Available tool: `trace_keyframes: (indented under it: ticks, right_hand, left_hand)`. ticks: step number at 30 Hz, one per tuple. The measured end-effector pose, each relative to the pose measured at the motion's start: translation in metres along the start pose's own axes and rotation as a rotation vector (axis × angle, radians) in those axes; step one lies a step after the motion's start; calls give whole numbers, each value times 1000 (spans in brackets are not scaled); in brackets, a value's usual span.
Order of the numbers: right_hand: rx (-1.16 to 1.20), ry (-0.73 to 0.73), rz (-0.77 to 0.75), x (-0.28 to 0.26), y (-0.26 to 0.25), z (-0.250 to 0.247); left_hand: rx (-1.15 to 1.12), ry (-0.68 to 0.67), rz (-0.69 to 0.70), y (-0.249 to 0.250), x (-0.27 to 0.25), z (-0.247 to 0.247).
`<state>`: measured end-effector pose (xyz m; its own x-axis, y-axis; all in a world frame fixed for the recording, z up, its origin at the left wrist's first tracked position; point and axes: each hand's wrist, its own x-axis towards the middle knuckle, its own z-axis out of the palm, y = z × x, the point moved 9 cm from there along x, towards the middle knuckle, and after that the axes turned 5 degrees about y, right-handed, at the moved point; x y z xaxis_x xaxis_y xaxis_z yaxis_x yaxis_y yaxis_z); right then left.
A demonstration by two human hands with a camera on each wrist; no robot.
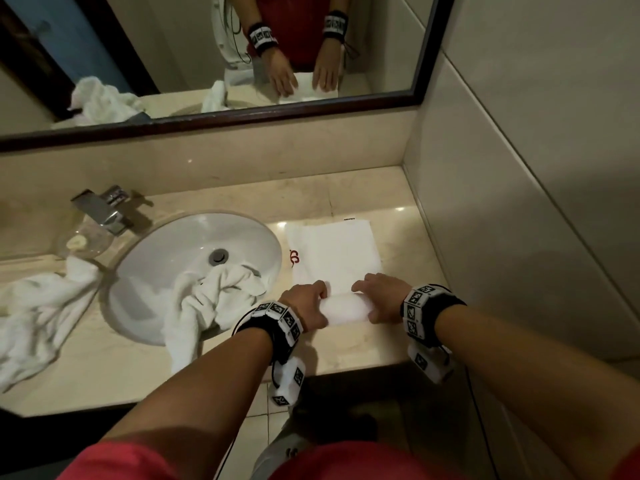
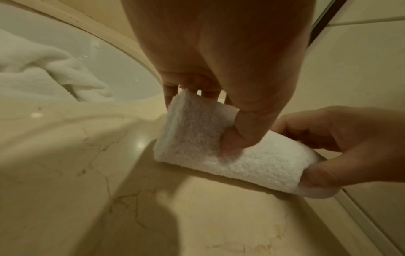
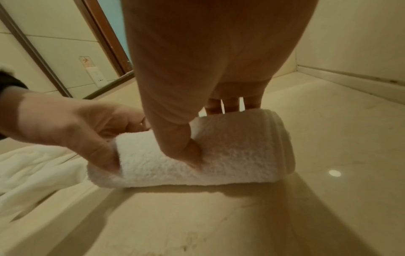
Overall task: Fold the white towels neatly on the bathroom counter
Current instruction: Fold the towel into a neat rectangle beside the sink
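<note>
A white towel lies flat on the beige counter to the right of the sink, and its near end is rolled into a thick roll. My left hand grips the roll's left end, thumb on the near side and fingers curled over the far side. My right hand grips the right end the same way. In the left wrist view the thumb presses into the roll. In the right wrist view the thumb digs into the roll, with the left hand beside it.
A crumpled white towel hangs from the sink over its front rim. Another crumpled towel lies at the counter's left. A faucet and a glass dish stand behind. A tiled wall borders the right side.
</note>
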<state>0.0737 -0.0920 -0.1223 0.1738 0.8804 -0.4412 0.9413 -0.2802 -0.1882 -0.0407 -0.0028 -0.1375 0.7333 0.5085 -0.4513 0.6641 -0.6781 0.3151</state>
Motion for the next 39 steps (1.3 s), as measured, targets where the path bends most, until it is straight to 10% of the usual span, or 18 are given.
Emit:
trace_keyframes:
  ticks: [39]
  right_hand:
    - [178,-137,169,19,21,6]
  left_hand:
    - [-215,-228,-64,-21,19,6]
